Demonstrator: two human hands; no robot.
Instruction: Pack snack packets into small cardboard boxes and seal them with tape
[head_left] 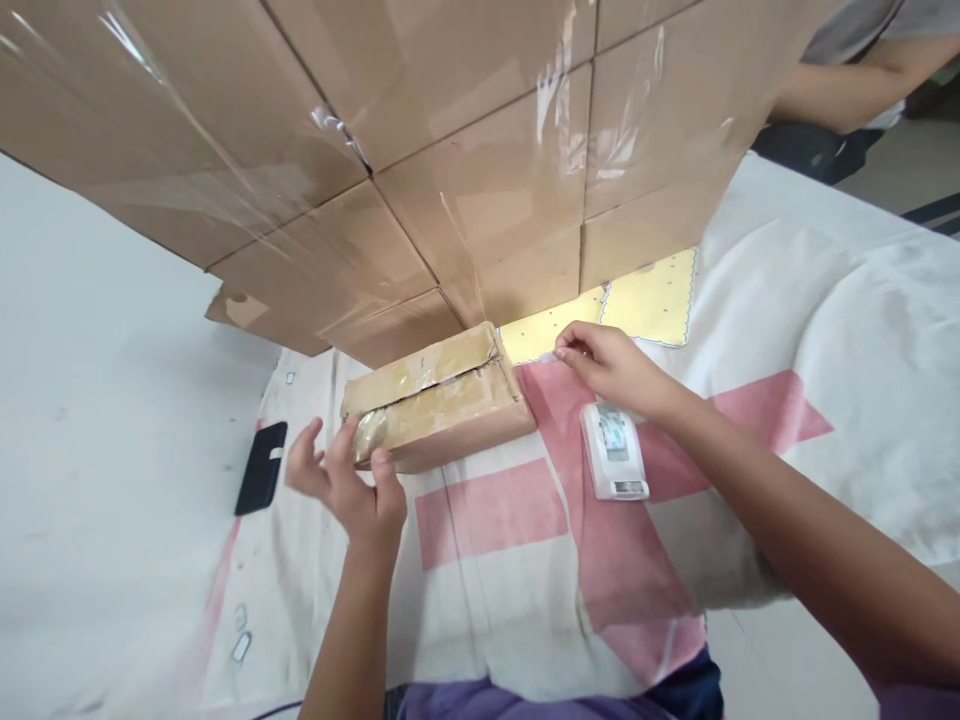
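My left hand (352, 490) is open, its fingers spread at the left end of a small brown cardboard box (457, 405). Something shiny and clear, perhaps tape, shows at that end (370, 432) beside my fingertips; whether they touch it I cannot tell. The box lies flat, with a long seam between its top flaps. Beyond its right end, my right hand (611, 365) pinches a small whitish piece (549, 357), too small to name. Just below that hand lies a white rounded device (616, 478) with a green-and-white packet or label on top (613, 430).
A tall wall of taped cardboard (495, 190) stands behind the box. Yellow patterned sheets (651, 300) lie at its foot. A dark phone (261, 467) is at the left edge of the white-and-pink cloth (491, 510). Another person's arm (847, 95) shows at upper right.
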